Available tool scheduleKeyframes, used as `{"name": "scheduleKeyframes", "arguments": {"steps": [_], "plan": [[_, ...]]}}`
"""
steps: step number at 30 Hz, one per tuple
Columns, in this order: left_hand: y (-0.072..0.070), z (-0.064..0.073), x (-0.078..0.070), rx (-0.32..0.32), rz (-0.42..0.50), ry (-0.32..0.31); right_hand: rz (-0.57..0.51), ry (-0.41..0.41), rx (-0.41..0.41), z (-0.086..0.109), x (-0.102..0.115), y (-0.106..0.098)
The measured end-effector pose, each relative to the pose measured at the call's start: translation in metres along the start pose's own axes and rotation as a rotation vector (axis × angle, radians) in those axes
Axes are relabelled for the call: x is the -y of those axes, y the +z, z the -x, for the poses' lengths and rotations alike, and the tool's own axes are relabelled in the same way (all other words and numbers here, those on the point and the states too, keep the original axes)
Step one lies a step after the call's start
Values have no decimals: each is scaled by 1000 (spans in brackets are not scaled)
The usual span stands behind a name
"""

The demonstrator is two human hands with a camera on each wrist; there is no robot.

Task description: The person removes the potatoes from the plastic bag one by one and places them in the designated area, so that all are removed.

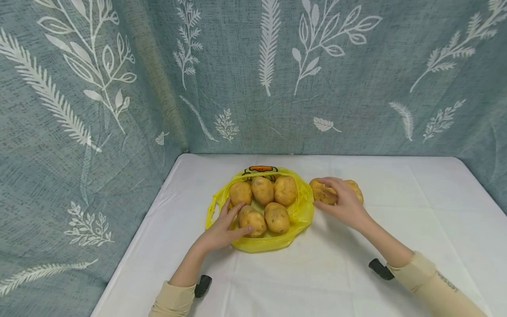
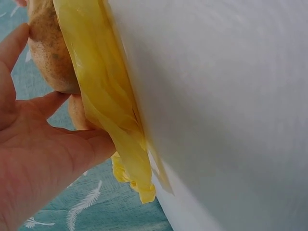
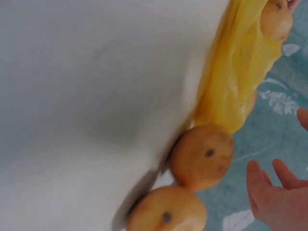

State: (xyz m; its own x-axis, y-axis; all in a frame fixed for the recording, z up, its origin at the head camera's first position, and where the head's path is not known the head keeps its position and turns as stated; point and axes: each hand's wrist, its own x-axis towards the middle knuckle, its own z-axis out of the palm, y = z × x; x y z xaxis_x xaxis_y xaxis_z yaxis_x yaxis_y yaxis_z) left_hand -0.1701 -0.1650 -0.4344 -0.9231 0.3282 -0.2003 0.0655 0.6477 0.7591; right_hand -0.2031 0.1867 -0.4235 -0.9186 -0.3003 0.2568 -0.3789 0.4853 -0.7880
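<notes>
A yellow plastic bag (image 1: pixel 257 245) lies spread wide at its mouth with several potatoes inside. My left hand (image 1: pixel 219 232) rests at its left side, fingers spread about the front-left potato (image 1: pixel 253 222). Seen from the left wrist, fingertips touch a potato (image 2: pixel 50 53) and the thumb lies against the bag's edge (image 2: pixel 103 86). Just right of the bag, more potatoes sit on the table, one (image 1: pixel 318 193) beside the bag and another (image 1: pixel 354 189) farther right. Over these my right hand (image 1: pixel 348 207) hovers with parted fingers and holds nothing; the right wrist view shows a gap between fingertips and potatoes.
A white cloth covers the table (image 1: pixel 416 211). Behind it and along the left hangs a blue-green curtain (image 1: pixel 237 88) with white leaf prints. One bag handle (image 1: pixel 213 211) lies out to the left, near my left hand. A black device (image 1: pixel 381 269) sits at the right wrist.
</notes>
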Motion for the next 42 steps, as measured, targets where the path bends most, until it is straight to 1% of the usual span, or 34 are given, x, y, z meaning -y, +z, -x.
{"name": "scheduleKeyframes", "arguments": {"steps": [5, 10, 16, 24, 28, 33, 36, 42], "plan": [[0, -1, 1, -6, -2, 16, -53, 4, 48, -4, 11, 11], [0, -2, 2, 7, 10, 2, -56, 5, 78, -8, 18, 22], [-1, -2, 1, 12, 14, -6, -85, -29, 107, -10, 25, 36], [0, -2, 3, 14, 11, -7, -64, -68, 166, -8, 33, 53], [0, -3, 3, 17, 11, -7, -19, -82, 187, -6, 36, 59], [0, -2, 2, 18, 13, -7, 39, -120, 201, -6, 35, 66], [-1, -2, 1, 18, 10, -6, 54, -124, 210, -6, 36, 70], [0, -1, 1, 18, 7, -10, 84, -94, 244, -5, 37, 75]]}}
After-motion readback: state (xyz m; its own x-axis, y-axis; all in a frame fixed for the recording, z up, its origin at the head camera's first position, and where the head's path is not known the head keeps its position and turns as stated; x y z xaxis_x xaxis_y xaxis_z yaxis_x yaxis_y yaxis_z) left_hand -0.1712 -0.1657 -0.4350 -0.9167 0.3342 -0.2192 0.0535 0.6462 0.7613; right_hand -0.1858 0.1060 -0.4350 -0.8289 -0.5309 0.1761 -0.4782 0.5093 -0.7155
